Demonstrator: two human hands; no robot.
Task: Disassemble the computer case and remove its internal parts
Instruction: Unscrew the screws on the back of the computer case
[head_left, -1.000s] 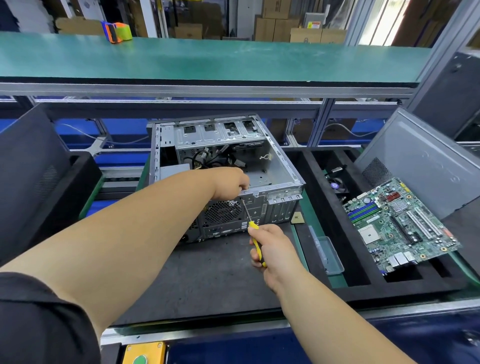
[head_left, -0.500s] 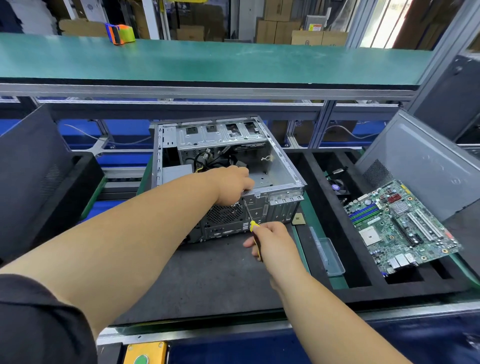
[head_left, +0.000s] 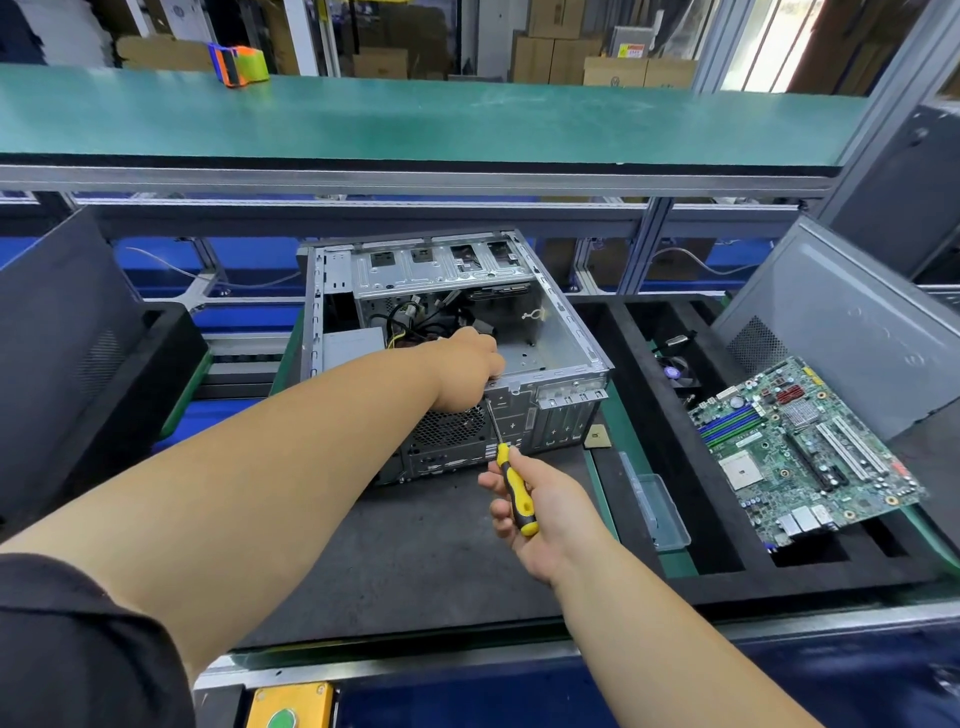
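Note:
An open grey computer case (head_left: 566, 343) lies on its side on the dark foam mat (head_left: 415, 545), rear panel facing me. My left hand (head_left: 467, 369) grips the case's near top edge above the rear fan grille (head_left: 447, 426); its fingers curl over the rim. My right hand (head_left: 540, 514) holds a yellow and black screwdriver (head_left: 511, 488) whose shaft points up at the rear panel just under my left hand. Black cables (head_left: 421, 322) and a power supply (head_left: 353, 348) remain inside the case. A green motherboard (head_left: 800, 447) lies tilted on the foam tray to the right.
A grey side panel (head_left: 841, 322) leans behind the motherboard. A small fan (head_left: 675, 374) sits in the foam tray slot. A clear plastic box (head_left: 654, 509) lies beside the mat. A dark panel (head_left: 62, 322) stands at left. A green shelf (head_left: 415, 119) runs overhead with a tape dispenser (head_left: 239, 65).
My right hand has loosened and shifted slightly down the screwdriver handle, showing more of it. My left hand stays on the case's edge.

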